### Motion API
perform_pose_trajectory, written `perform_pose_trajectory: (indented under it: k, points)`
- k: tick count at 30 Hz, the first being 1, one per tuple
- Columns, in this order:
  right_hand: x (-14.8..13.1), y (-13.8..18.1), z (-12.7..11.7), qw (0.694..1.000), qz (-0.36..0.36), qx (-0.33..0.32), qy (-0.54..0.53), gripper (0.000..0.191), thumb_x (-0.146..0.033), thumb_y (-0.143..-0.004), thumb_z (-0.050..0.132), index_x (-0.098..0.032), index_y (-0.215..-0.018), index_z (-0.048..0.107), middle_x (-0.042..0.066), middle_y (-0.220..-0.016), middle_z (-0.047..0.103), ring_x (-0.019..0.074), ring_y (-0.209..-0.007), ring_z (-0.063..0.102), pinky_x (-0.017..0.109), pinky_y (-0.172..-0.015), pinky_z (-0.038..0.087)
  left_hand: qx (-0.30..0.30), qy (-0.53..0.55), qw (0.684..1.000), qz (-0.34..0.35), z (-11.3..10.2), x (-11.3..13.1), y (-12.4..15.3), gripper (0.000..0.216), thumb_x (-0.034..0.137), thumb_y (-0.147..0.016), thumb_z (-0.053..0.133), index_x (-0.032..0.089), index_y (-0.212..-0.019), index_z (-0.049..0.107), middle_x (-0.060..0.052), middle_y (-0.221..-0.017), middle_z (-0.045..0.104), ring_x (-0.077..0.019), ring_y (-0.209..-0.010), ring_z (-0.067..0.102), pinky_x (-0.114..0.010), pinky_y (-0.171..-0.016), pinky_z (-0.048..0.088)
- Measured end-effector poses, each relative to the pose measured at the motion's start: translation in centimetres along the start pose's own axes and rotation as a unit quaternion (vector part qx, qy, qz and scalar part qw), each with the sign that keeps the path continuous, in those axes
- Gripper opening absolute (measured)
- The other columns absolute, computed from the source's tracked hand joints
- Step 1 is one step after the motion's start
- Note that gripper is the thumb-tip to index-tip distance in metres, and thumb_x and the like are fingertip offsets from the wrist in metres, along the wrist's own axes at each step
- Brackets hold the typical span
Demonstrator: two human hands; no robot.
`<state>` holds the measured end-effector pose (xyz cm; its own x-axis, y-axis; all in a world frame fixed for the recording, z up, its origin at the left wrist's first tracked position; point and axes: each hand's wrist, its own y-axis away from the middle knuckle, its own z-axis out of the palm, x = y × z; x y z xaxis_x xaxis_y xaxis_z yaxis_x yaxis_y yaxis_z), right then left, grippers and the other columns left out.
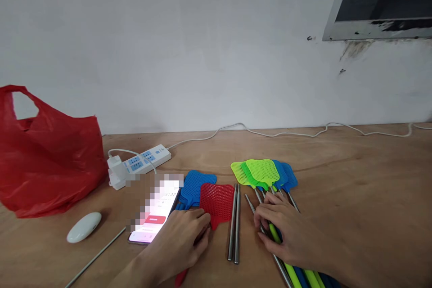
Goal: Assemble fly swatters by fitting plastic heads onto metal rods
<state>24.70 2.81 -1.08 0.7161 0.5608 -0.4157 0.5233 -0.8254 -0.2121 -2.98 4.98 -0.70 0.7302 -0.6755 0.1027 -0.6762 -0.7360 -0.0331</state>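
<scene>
Lying with loose, slightly curled fingers, the left hand [182,240] covers the red swatter [216,202] stem, its head pointing away toward the wall. The right hand [290,234], fingers spread flat, presses the green and blue swatters [263,172], which point the same way.

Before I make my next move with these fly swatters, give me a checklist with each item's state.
1. Left hand on red swatter: ok; grip cannot tell.
2. Right hand flat on green and blue swatters: ok.
3. Two steel rods free between hands: ok.
4. Lit phone clear of left hand: not ok, right beside it.
5. Stray rod with the pair: not ok, lies apart at left.
</scene>
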Motion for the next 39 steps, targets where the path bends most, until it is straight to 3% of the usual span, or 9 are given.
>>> perform_pose_trajectory:
  k: [11,15,20,27,33,39]
  points:
    - [0.2,0.0,0.6,1.0,0.012,0.014,0.008,0.018,-0.006,-0.077,0.059,-0.022,-0.082,0.055,-0.001,-0.074,0.057,0.0211,-0.083,0.052,0.036,-0.08,0.041,0.004,0.018,1.0,0.013,-0.1,0.4,0.0,0.018,0.012,-0.079,0.052,0.022,-0.068,0.042,-0.001,-0.072,0.06,-0.0182,-0.063,0.055,-0.031,-0.054,0.027]
    - [0.2,0.0,0.8,1.0,0.016,0.02,0.002,0.024,-0.001,-0.073,0.057,-0.022,-0.083,0.055,-0.001,-0.074,0.056,0.0207,-0.082,0.051,0.034,-0.076,0.041,0.032,0.024,0.998,0.041,0.4,0.5,-0.2,0.022,0.011,-0.085,0.048,0.022,-0.068,0.039,0.0,-0.071,0.057,-0.0168,-0.063,0.053,-0.03,-0.054,0.027]
    - [-0.2,0.0,0.6,1.0,0.017,0.014,0.004,0.016,-0.006,-0.078,0.057,-0.021,-0.081,0.054,0.0,-0.076,0.057,0.0218,-0.084,0.051,0.035,-0.077,0.042,0.064,0.044,0.995,0.067,0.7,0.5,-0.2,0.024,0.012,-0.093,0.044,0.022,-0.072,0.039,0.0,-0.075,0.056,-0.0163,-0.065,0.052,-0.03,-0.057,0.028]
    - [-0.3,-0.3,0.9,0.999,0.032,0.022,0.006,0.024,-0.001,-0.072,0.056,-0.021,-0.084,0.054,0.001,-0.075,0.056,0.0235,-0.083,0.054,0.035,-0.073,0.043,0.091,0.059,0.99,0.094,0.9,0.6,0.1,0.022,0.009,-0.094,0.04,0.021,-0.077,0.046,-0.001,-0.079,0.058,-0.0172,-0.071,0.054,-0.03,-0.061,0.034]
    - [0.6,-0.4,1.6,0.984,0.042,0.115,-0.133,0.019,-0.006,-0.078,0.053,-0.023,-0.086,0.053,-0.004,-0.069,0.048,0.0157,-0.063,0.051,0.027,-0.058,0.039,0.094,0.073,0.988,0.097,0.9,0.4,0.1,0.022,0.008,-0.093,0.04,0.021,-0.077,0.046,-0.002,-0.081,0.059,-0.0182,-0.073,0.054,-0.03,-0.062,0.036]
    - [1.3,-0.5,1.5,0.926,0.097,0.181,-0.318,0.006,-0.02,-0.087,0.055,-0.024,-0.091,0.054,-0.005,-0.071,0.05,0.0132,-0.061,0.049,0.025,-0.055,0.04,0.114,0.073,0.983,0.123,0.6,0.6,0.2,0.025,0.009,-0.098,0.036,0.022,-0.078,0.043,-0.001,-0.08,0.059,-0.018,-0.07,0.052,-0.03,-0.062,0.035]
